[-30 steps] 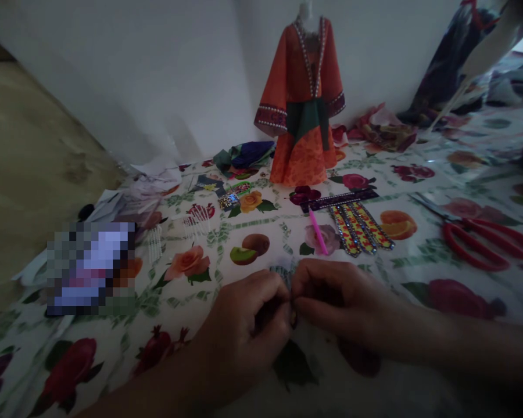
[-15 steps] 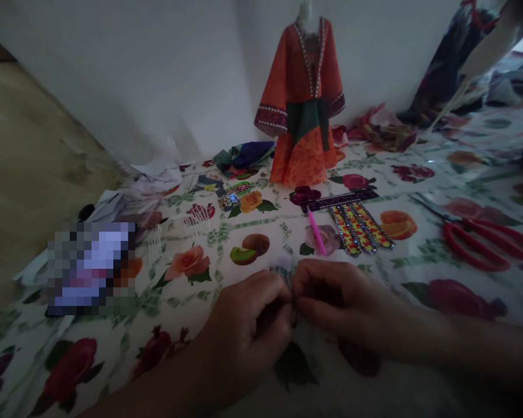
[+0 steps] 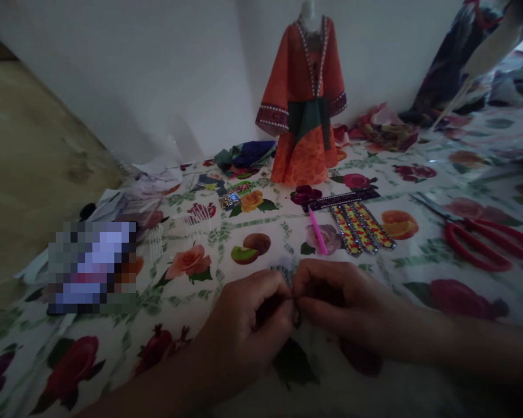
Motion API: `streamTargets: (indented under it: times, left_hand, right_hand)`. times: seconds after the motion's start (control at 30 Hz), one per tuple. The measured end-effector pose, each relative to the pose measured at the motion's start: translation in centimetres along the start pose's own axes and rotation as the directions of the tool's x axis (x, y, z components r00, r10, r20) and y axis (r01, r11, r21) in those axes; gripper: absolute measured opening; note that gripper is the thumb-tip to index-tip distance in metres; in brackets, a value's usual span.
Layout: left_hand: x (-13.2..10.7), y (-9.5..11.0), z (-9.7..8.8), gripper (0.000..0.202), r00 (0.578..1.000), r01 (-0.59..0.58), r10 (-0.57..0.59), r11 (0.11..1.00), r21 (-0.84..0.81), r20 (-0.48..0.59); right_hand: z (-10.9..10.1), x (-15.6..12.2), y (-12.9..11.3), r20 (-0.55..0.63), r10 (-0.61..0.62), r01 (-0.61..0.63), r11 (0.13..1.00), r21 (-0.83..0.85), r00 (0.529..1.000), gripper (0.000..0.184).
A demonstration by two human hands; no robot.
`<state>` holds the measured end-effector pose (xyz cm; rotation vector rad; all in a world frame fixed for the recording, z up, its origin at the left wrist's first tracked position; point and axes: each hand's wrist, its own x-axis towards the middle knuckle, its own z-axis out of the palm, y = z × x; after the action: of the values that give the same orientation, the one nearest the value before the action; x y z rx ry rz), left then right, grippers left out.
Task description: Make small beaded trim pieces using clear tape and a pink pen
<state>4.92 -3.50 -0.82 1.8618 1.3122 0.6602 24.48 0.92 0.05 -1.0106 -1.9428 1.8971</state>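
Observation:
My left hand [image 3: 248,325] and my right hand [image 3: 342,305] meet at the fingertips over a fruit-printed tablecloth [image 3: 220,255]. Between them they pinch a small bluish beaded strip [image 3: 282,274], mostly hidden by my fingers. A small dark bit [image 3: 296,319] shows below the pinch, too dim to name. Just beyond my right hand lie a pink stick [image 3: 318,232] and several yellow-and-red jewelled strips [image 3: 357,229].
A miniature orange dress [image 3: 303,104] stands on a form at the back. Red-handled scissors [image 3: 479,247] lie at the right. Fabric scraps [image 3: 244,157], clear comb-like pieces [image 3: 196,226] and a pixelated patch [image 3: 91,267] sit on the cloth. A wall rises behind.
The view has shifted very slightly. My hands keep their pinch on the strip, with only small finger movement.

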Motion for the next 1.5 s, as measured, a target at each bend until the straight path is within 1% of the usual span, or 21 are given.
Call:
streamTargets:
  times: [0.17, 0.33, 0.43, 0.63, 0.8, 0.9, 1.1, 1.33, 1.4, 1.5]
  left_hand:
    - [0.12, 0.12, -0.03, 0.014, 0.999, 0.032, -0.032, 0.999, -0.012, -0.003]
    - [0.31, 0.36, -0.14, 0.014, 0.999, 0.044, -0.043, 0.994, -0.096, 0.013]
    - [0.27, 0.29, -0.13, 0.014, 0.999, 0.037, -0.035, 0.992, -0.119, 0.019]
    - [-0.28, -0.04, -0.09, 0.012, 0.998, 0.039, -0.036, 0.997, -0.064, 0.042]
    - [-0.13, 0.09, -0.09, 0.013, 0.999, 0.013, -0.012, 0.999, -0.045, 0.034]
    - [0.00, 0.18, -0.06, 0.013, 1.000, 0.007, -0.006, 0.999, -0.051, 0.020]
    - [-0.14, 0.15, -0.08, 0.011, 0.999, 0.039, -0.038, 0.998, -0.047, 0.031]
    - [-0.01, 0.00, -0.02, 0.014, 0.997, 0.064, -0.062, 0.996, -0.065, 0.042]
    - [-0.02, -0.03, -0.01, 0.014, 0.997, 0.065, -0.061, 0.995, -0.080, 0.053]
    - [-0.11, -0.09, -0.02, 0.013, 0.997, 0.062, -0.057, 0.994, -0.095, 0.060]
  right_hand:
    - [0.07, -0.01, 0.38, -0.031, -0.039, 0.039, 0.999, 0.016, 0.999, 0.005]
    - [0.18, -0.08, 0.45, -0.003, -0.014, 0.014, 1.000, 0.018, 1.000, 0.006]
    - [0.22, -0.06, 0.42, -0.013, 0.001, 0.000, 0.999, 0.035, 1.000, 0.005]
    - [0.03, -0.02, 0.13, 0.028, 0.013, -0.014, 0.999, 0.040, 1.000, 0.006]
    - [0.20, -0.15, 0.44, 0.052, 0.088, -0.094, 0.987, 0.130, 0.995, 0.005]
    - [0.27, -0.21, 0.61, 0.063, 0.101, -0.110, 0.981, 0.160, 0.993, 0.005]
    - [0.21, -0.19, 0.55, 0.052, 0.119, -0.125, 0.983, 0.137, 0.992, 0.006]
    - [0.14, -0.16, 0.38, 0.013, 0.030, -0.031, 0.997, 0.067, 0.999, 0.006]
    - [0.06, -0.15, 0.11, 0.009, 0.036, -0.037, 0.998, 0.053, 0.999, 0.006]
    - [0.01, -0.18, -0.08, 0.034, 0.065, -0.067, 0.996, 0.065, 0.997, 0.006]
